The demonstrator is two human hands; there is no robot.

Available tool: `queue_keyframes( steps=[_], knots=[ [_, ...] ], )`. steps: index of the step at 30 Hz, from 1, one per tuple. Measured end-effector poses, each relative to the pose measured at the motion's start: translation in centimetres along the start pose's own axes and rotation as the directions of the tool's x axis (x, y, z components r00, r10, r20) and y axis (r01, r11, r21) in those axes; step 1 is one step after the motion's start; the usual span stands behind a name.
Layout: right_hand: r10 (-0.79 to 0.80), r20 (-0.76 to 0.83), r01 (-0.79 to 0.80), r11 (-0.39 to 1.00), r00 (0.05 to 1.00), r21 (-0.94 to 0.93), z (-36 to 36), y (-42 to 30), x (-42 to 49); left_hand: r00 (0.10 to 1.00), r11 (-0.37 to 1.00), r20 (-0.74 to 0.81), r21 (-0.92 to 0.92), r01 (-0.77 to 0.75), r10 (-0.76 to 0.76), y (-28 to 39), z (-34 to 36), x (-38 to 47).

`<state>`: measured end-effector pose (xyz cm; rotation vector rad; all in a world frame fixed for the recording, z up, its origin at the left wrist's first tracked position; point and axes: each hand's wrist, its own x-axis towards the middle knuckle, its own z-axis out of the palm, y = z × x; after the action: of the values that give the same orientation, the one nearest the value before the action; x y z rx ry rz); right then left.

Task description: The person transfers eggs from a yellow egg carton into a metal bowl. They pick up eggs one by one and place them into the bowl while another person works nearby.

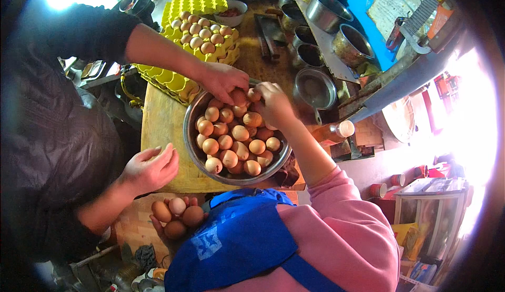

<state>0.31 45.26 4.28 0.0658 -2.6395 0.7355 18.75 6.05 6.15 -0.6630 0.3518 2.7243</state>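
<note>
A large steel bowl (192,149) full of brown eggs (240,133) rests on a wooden table (163,134). My right hand (272,104), below a pink sleeve, reaches in at the bowl's far side with its fingers on an egg (253,95). Low in front of my blue apron, my left hand (159,225) is palm up and holds several eggs (177,217). Another person's hand (227,80) is in the bowl beside my right hand, touching eggs. That person's other hand (154,169) is held over the table's left edge, its fingers curled.
Yellow egg trays (169,80), one stack bearing eggs (205,33), stand at the back left. Steel pots (329,12), a ladle-like pan (315,89) and a bottle with a pale cap (333,131) are at the right. The other person stands close on the left.
</note>
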Motion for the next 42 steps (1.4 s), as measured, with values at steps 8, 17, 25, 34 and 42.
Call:
queue_keyframes(
  steps=[8,17,25,34,42],
  knots=[
    [0.113,0.088,-0.127,0.978,0.990,0.165,2.2,1.6,-0.7,0.677,0.680,-0.142,-0.327,0.657,-0.722,8.8,11.3,10.8],
    [0.078,0.092,-0.090,0.986,0.993,0.137,2.6,-0.1,0.3,0.575,0.467,-0.075,-0.673,0.574,-0.815,8.1,14.4,21.9],
    [0.082,0.164,-0.082,0.997,0.983,-0.011,3.7,-0.8,2.9,0.996,0.999,-0.076,-0.016,0.038,-0.040,0.2,2.8,0.6],
    [0.112,0.140,-0.133,0.980,0.984,0.148,-0.8,2.4,-2.8,0.962,0.959,-0.130,0.184,-0.214,0.240,-1.4,1.5,-0.4],
    [0.108,0.293,-0.049,0.978,0.950,-0.203,-1.4,2.2,-2.0,0.984,0.928,0.079,0.329,-0.176,0.159,-1.7,1.5,-1.1]
  ],
)
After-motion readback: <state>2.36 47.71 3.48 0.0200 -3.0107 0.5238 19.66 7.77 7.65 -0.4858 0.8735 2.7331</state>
